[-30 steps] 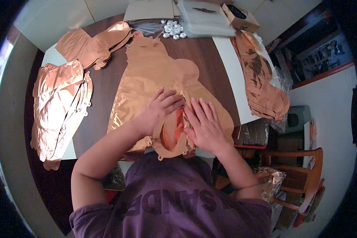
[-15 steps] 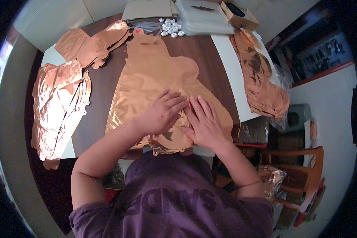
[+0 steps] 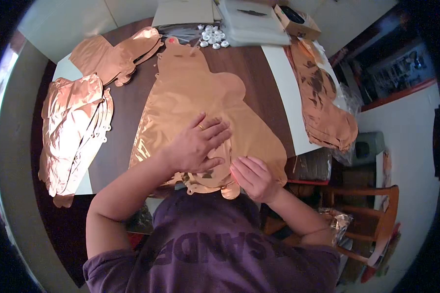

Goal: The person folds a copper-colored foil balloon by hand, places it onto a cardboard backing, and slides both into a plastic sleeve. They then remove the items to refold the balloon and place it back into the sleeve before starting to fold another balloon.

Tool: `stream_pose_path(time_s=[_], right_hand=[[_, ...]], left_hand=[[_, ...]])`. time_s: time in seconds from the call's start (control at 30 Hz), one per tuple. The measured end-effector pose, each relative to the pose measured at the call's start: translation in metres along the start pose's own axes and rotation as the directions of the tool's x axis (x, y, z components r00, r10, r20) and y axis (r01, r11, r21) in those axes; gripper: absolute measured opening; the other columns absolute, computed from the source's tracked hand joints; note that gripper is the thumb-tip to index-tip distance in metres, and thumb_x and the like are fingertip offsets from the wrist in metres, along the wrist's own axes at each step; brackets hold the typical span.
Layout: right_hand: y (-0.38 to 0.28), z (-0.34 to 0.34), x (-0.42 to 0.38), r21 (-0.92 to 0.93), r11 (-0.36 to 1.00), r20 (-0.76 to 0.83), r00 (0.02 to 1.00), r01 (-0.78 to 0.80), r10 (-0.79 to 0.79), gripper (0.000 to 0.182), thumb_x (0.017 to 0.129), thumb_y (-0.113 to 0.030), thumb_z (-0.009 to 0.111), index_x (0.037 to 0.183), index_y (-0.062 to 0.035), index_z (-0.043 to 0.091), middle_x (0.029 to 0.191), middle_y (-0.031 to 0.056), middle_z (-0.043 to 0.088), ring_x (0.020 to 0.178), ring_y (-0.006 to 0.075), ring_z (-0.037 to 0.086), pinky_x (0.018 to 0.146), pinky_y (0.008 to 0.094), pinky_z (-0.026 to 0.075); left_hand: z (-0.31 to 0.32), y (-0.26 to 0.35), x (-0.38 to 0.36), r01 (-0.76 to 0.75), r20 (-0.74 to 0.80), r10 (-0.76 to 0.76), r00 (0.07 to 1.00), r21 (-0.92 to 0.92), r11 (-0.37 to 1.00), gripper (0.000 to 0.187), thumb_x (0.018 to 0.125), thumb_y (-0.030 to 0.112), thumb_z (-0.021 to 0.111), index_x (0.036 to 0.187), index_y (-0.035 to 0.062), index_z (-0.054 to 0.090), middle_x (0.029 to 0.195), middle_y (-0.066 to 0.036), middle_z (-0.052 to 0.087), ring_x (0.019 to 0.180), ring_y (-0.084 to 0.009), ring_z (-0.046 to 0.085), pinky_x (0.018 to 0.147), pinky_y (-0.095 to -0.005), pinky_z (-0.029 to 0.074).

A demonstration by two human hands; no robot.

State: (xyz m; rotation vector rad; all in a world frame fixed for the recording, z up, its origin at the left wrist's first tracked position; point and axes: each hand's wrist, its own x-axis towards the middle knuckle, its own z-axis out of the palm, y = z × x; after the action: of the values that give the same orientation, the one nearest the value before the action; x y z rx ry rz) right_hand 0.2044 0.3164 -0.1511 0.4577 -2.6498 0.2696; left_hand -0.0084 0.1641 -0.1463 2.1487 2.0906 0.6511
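A large copper-coloured foil balloon (image 3: 195, 97), uninflated, lies flat before me, its near end at the table's front edge. My left hand (image 3: 200, 144) rests palm down on its near part, fingers stretched and a ring on one of them. To the right of it, my right hand (image 3: 255, 179) has its fingers pressed together low over the foil near that same end. A reddish tint shows by those fingertips; what they pinch, if anything, is hidden. Darker printed marks show on the foil between the hands.
More copper foil balloons lie in a shiny stack (image 3: 71, 136) at left, a folded pile (image 3: 115, 56) behind it and a stack (image 3: 322, 97) at right. Small white rings (image 3: 213, 37), plastic bags (image 3: 252, 22) and a cardboard box (image 3: 297, 22) sit at the back. A wooden chair (image 3: 388, 210) stands right.
My right hand has drawn back toward me, its flat, spread fingers now bunched together. The left hand stays in nearly the same place, its thumb now apart from the fingers.
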Motion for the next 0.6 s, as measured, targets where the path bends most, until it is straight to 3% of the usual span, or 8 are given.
stream_pose_path(time_s=[0.27,0.37,0.47,0.53,0.57,0.6], right_hand=[[0.003,-0.017,0.013,-0.017,0.998,0.092,0.994,0.062,-0.060,0.033,0.079,-0.011,0.063,0.109,0.0028,0.066,0.114,0.0169,0.066,0.108,0.0302,0.063,0.094,0.0425,0.050],[0.009,-0.029,0.027,0.123,0.992,0.198,0.979,0.025,-0.049,0.032,0.085,-0.018,0.064,0.109,0.0027,0.063,0.106,0.0154,0.066,0.102,0.0312,0.064,0.091,0.0432,0.050],[0.033,-0.064,0.057,0.454,0.782,0.516,0.842,-0.426,0.159,0.031,0.090,-0.021,0.064,0.112,0.0008,0.062,0.098,0.0126,0.066,0.093,0.0269,0.066,0.083,0.0398,0.052],[0.069,-0.054,0.072,0.610,0.492,0.488,0.784,-0.621,0.384,0.033,0.092,-0.024,0.066,0.114,-0.0003,0.061,0.096,0.0122,0.067,0.088,0.0228,0.067,0.077,0.0360,0.054],[0.082,-0.042,0.087,0.621,0.526,0.259,0.785,-0.581,0.562,0.037,0.090,-0.025,0.069,0.115,0.0008,0.061,0.096,0.0114,0.069,0.086,0.0196,0.067,0.076,0.0324,0.054],[0.106,-0.034,0.102,0.466,0.562,0.277,0.716,-0.684,0.641,0.034,0.090,-0.018,0.068,0.118,0.0002,0.062,0.103,0.0097,0.067,0.087,0.0125,0.064,0.078,0.0295,0.053]], left_hand=[[0.003,-0.003,-0.001,-0.008,0.043,0.008,0.999,0.011,1.000,0.066,0.089,0.043,0.060,0.143,0.0082,0.046,0.144,-0.017,0.048,0.135,-0.0352,0.043,0.115,-0.0557,0.025],[-0.002,0.000,0.000,0.031,0.050,-0.029,0.998,-0.047,0.998,0.069,0.089,0.042,0.060,0.146,0.0084,0.041,0.145,-0.016,0.047,0.136,-0.0360,0.042,0.116,-0.0553,0.024],[-0.002,-0.003,-0.003,0.027,0.036,-0.025,0.999,-0.083,0.996,0.073,0.089,0.042,0.060,0.149,0.0084,0.036,0.146,-0.017,0.046,0.136,-0.0368,0.041,0.116,-0.0556,0.023],[0.001,-0.004,-0.004,0.014,0.023,-0.012,1.000,-0.104,0.994,0.074,0.089,0.042,0.060,0.149,0.0081,0.035,0.147,-0.017,0.045,0.137,-0.0375,0.040,0.116,-0.0560,0.024],[0.002,-0.004,-0.003,0.007,0.019,-0.005,1.000,-0.114,0.994,0.073,0.089,0.042,0.061,0.149,0.0078,0.036,0.147,-0.018,0.045,0.137,-0.0380,0.040,0.115,-0.0563,0.024],[0.002,-0.005,-0.003,0.000,0.015,0.002,1.000,-0.121,0.993,0.073,0.088,0.042,0.061,0.148,0.0075,0.037,0.147,-0.019,0.044,0.137,-0.0384,0.040,0.115,-0.0565,0.024]])
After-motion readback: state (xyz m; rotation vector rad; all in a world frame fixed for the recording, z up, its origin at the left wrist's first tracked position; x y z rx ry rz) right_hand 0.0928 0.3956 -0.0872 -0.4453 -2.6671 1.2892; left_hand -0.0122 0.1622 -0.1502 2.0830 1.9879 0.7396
